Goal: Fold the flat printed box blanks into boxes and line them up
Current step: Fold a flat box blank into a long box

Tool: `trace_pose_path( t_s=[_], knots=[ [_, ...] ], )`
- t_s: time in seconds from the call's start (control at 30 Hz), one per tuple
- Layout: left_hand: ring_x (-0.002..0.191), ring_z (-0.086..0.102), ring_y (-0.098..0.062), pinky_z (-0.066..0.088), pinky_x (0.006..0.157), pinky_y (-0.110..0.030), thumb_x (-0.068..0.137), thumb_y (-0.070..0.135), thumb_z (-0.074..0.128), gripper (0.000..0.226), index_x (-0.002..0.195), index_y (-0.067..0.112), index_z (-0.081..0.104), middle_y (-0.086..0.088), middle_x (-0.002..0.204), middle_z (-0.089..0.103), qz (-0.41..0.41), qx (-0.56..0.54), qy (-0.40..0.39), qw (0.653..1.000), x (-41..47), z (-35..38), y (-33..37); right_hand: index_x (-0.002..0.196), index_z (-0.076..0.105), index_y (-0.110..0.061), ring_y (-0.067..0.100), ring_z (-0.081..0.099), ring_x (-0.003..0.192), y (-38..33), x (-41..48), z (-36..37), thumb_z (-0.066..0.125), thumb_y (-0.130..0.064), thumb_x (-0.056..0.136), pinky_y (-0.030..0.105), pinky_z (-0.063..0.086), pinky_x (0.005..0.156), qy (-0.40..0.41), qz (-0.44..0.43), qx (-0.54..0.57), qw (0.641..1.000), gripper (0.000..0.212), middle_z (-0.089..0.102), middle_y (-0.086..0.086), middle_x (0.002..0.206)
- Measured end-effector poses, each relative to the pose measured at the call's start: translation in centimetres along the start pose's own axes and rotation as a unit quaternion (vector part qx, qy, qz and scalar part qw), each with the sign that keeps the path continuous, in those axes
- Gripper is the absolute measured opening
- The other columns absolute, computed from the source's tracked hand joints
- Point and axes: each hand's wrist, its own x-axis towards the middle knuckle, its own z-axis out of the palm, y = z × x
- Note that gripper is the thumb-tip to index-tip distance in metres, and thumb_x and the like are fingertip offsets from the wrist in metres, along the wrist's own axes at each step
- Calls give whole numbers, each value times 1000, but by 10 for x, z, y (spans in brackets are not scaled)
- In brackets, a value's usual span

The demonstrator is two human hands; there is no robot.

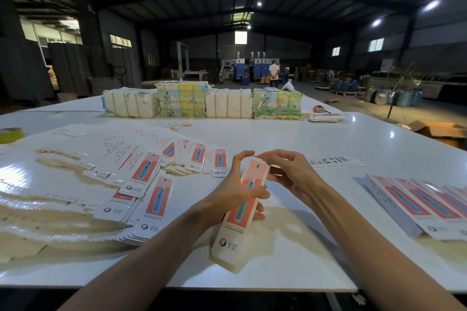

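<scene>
A long white box (235,232) with a red panel and a blue toothbrush picture is held tilted above the white table (316,149). My left hand (235,197) grips its middle, fingers curled round it. My right hand (288,171) pinches the flap at its far end. Flat printed blanks (141,184) lie fanned in a large heap to the left. A row of folded boxes (417,204) lies side by side at the right.
Four wrapped paper bundles (202,102) stand in a line at the table's far side, with rubber bands (179,126) in front of them. A yellow tape roll (11,134) sits at the far left. A single blank (331,161) lies right of my hands. A person stands far off in the hall.
</scene>
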Motion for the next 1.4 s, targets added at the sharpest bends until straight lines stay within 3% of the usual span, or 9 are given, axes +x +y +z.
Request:
trace_pose_path(
  t_s=[0.2,0.37,0.63,1.0,1.13,1.23,1.3,1.33,1.4],
  knots=[
    [76,78,-33,64,64,-39,85,15,86,82,133,56,33,-9,124,58,3,-43,40,998,1,-2,-2,116,81,-10,27,75,114,7,0,5,66,-16,104,33,63,84,-80,-4,47,996,21,77,16,119],
    [78,78,-29,65,66,-39,88,13,84,79,134,51,31,-11,122,57,12,-54,86,995,4,-6,-2,123,73,-7,30,76,109,16,-4,13,69,-6,100,34,63,93,-43,-73,-4,996,23,79,16,114],
    [82,79,-31,64,64,-37,89,18,85,80,135,50,28,-9,125,59,-2,-42,58,997,4,-4,-2,107,74,0,31,77,104,11,-4,6,71,1,95,38,63,93,-27,-74,-34,996,13,78,20,109],
    [81,79,-35,65,66,-40,86,33,88,75,131,56,31,-9,120,68,-18,-78,65,995,7,-7,-15,113,74,0,30,76,106,21,-2,7,71,-3,97,29,63,84,-17,-63,-71,995,17,80,15,104],
    [90,78,-41,64,83,-56,93,40,79,60,131,58,36,-12,120,69,-2,-150,123,981,14,-4,-13,132,65,-17,19,74,109,24,-5,20,65,-22,105,30,62,92,-15,-75,-130,989,27,74,1,127],
    [102,74,-36,57,97,-63,98,37,69,56,145,40,37,-19,134,61,29,-276,163,947,20,-3,-8,152,41,-32,3,67,102,23,-9,36,62,-46,104,17,59,69,30,-91,-268,959,54,55,-8,143],
    [117,67,-38,51,105,-65,103,32,64,54,150,30,38,-22,145,55,33,-360,182,915,20,-6,-2,151,36,-37,3,67,98,20,-17,43,59,-68,97,24,58,72,37,-99,-348,931,67,53,-10,140],
    [125,62,-41,47,109,-66,105,33,63,53,152,26,39,-25,150,52,25,-397,181,899,19,-7,0,150,34,-39,5,67,101,21,-21,45,56,-78,91,30,57,76,28,-101,-404,909,74,52,-12,138],
    [131,60,-44,49,110,-63,103,47,61,59,153,22,43,-29,148,54,-12,-421,155,894,15,-9,2,150,33,-35,14,61,112,25,-29,49,57,-83,85,39,54,80,4,-125,-559,820,83,50,-10,133]
  ],
)
